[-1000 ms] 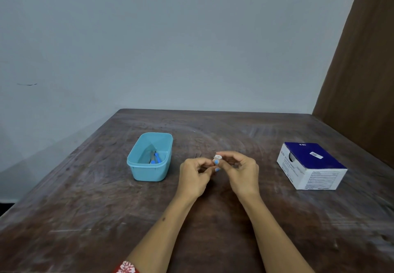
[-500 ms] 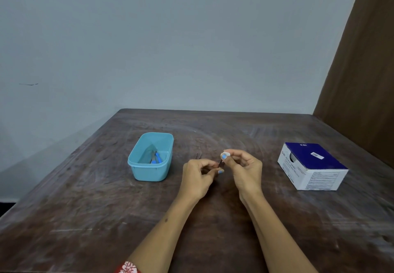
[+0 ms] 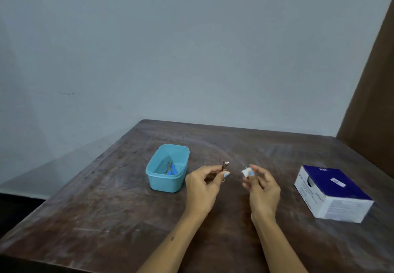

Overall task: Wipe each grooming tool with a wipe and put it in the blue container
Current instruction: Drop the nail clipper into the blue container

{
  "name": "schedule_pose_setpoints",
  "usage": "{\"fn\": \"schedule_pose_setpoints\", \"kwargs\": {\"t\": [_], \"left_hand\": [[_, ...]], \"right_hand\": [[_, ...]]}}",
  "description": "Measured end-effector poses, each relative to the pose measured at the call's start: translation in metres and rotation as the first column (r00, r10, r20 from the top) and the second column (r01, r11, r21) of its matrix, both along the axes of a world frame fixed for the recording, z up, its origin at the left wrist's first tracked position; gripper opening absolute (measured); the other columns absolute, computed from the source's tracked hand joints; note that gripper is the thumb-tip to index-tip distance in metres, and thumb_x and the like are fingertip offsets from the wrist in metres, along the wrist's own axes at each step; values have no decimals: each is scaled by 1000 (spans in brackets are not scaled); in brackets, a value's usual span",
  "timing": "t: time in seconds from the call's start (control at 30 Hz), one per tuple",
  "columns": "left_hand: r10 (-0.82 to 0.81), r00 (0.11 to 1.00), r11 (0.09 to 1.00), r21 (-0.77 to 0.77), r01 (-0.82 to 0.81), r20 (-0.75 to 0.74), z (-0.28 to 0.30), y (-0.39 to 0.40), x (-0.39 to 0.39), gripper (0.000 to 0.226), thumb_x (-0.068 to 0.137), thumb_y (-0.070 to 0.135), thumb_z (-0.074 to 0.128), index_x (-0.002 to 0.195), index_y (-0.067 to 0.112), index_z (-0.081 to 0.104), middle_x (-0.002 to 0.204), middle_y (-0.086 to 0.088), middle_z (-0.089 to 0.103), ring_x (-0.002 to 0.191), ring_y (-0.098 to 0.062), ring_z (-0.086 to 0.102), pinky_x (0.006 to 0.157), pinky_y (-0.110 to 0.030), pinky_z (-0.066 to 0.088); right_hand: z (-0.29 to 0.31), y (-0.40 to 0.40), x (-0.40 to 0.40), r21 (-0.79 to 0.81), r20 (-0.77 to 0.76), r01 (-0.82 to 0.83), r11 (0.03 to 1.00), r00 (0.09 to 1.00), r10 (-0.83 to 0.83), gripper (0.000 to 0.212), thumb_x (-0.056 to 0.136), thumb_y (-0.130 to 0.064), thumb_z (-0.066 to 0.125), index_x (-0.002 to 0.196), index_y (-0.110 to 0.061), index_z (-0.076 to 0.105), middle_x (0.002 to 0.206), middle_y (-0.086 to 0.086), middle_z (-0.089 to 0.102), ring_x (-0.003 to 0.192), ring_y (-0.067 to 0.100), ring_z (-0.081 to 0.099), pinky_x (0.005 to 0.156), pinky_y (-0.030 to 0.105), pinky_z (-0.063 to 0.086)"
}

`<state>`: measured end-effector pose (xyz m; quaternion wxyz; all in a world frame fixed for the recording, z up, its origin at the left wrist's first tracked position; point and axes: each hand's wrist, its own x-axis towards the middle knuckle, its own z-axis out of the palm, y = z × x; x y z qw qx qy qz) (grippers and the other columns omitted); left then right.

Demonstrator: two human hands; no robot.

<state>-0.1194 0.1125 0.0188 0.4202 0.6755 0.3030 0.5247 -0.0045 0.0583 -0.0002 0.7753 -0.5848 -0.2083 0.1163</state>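
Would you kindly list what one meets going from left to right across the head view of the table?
Light blue plastic container holding blue-handled tools → left hand pinching a small metal nail clipper → right hand pinching a small white wipe → blue-topped white cardboard box.

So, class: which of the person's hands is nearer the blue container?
The left hand, gripping a small metal tool, is just right of the blue container. The right hand, pinching the wipe, is farther right.
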Motion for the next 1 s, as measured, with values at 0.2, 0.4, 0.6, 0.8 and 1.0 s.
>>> {"fn": "schedule_pose_setpoints", "kwargs": {"t": [0.2, 0.4, 0.6, 0.8, 1.0], "left_hand": [[266, 961, 964, 23, -265, -73, 57, 37, -49, 8, 76, 13, 75, 83, 8, 75, 66, 5, 68, 64, -8, 66, 65, -20, 54], [305, 591, 925, 85, -369, -747, 74, 79, -57, 12, 76, 8, 71, 71, 0, 64, 74, -9, 64, 70, -22, 61, 61, -28, 52], [332, 331, 914, 215, -344, -883, 72, 77, -46, 16, 80, 1, 60, 96, 2, 59, 105, -13, 61, 98, -27, 60, 68, -29, 47], [296, 234, 926, 218, -309, -926, 69, 75, -41, 23, 78, 3, 67, 100, 0, 60, 107, -13, 64, 98, -26, 63, 75, -30, 51], [406, 211, 905, 358, -231, -889, 75, 61, -40, 20, 78, 0, 66, 96, 2, 58, 105, -15, 62, 97, -28, 62, 72, -31, 49]], "right_hand": [[-1, 2, -1, -21, 14, -50, 999, 999, 50, 22, 88, -1, 60, 83, -22, 67, 79, 1, 72, 69, 16, 67, 61, 24, 55], [4, -2, -4, -55, 49, -93, 994, 994, 96, 14, 86, -4, 62, 84, -17, 68, 77, -1, 71, 70, 11, 65, 68, 23, 53], [4, -3, -5, -69, 55, -88, 994, 994, 92, 13, 85, -7, 64, 81, -18, 68, 75, -2, 71, 64, 4, 65, 72, 26, 52], [8, -4, -8, -43, 32, -76, 996, 996, 77, 5, 84, -18, 68, 80, -20, 68, 78, 0, 72, 69, 10, 66, 69, 24, 52], [7, -3, -8, -15, 2, -64, 998, 998, 64, 8, 82, -22, 72, 75, -19, 68, 66, -9, 71, 66, 9, 67, 69, 24, 53]]}}
